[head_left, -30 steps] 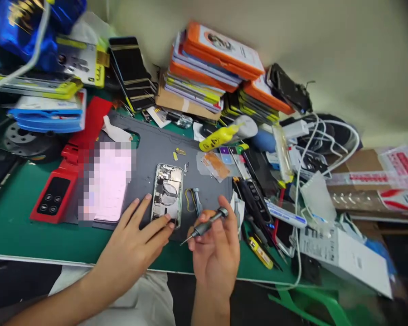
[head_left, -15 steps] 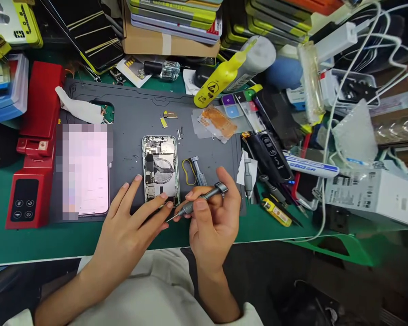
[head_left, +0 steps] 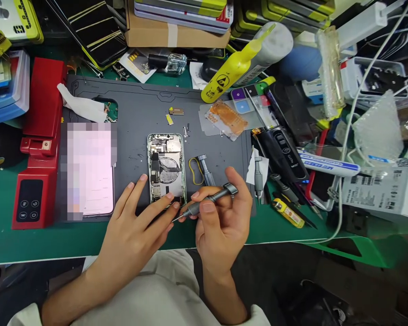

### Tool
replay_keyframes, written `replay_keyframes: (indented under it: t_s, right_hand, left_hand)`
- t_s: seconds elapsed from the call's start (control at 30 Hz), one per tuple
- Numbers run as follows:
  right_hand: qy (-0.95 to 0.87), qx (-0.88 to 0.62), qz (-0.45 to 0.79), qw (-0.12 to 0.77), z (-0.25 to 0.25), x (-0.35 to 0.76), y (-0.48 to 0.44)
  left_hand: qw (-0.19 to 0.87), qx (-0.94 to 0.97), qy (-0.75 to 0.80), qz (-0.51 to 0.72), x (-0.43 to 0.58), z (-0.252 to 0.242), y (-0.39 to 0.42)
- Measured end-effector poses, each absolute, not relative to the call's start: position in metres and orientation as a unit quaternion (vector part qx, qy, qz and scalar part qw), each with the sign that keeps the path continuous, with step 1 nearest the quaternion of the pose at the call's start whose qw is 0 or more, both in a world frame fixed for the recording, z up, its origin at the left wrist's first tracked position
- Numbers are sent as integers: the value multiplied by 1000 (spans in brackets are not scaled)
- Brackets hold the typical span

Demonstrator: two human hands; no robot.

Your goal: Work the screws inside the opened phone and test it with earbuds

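An opened phone body [head_left: 167, 168] with its insides showing lies on a dark grey work mat [head_left: 139, 113]. My left hand [head_left: 136, 228] rests flat, fingers spread, with its fingertips on the phone's lower end. My right hand [head_left: 221, 219] is closed round a small grey screwdriver [head_left: 207, 203], held slanted with its tip pointing left toward my left fingertips, just below the phone. A second screwdriver [head_left: 206, 167] and a yellow rubber band [head_left: 193, 170] lie on the mat beside the phone.
A lit phone screen [head_left: 90, 170] lies left on the mat, beside a red device [head_left: 37, 145]. A yellow bottle [head_left: 236, 68], tools [head_left: 285, 154], white cables [head_left: 353, 113] and boxes [head_left: 377, 190] crowd the right. Stacked packages [head_left: 180, 22] line the back. The green table edge [head_left: 54, 260] is near.
The view swung down and closer over the mat. My right hand brought the screwdriver tip leftward to my left fingertips at the phone's lower end. My left hand stayed on the phone.
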State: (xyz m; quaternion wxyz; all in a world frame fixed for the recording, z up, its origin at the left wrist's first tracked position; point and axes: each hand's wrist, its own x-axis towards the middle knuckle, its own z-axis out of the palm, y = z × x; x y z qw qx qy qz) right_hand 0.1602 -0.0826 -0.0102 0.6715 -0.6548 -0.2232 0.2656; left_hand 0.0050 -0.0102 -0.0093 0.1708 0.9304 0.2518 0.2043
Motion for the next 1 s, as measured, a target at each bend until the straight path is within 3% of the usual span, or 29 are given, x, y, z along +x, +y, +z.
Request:
replay_keyframes:
  t_s: [1.0]
  right_hand:
    - [-246,-651,247,674,-11,162,-84]
  left_hand:
    - [173,940,237,176,1,-7,-8]
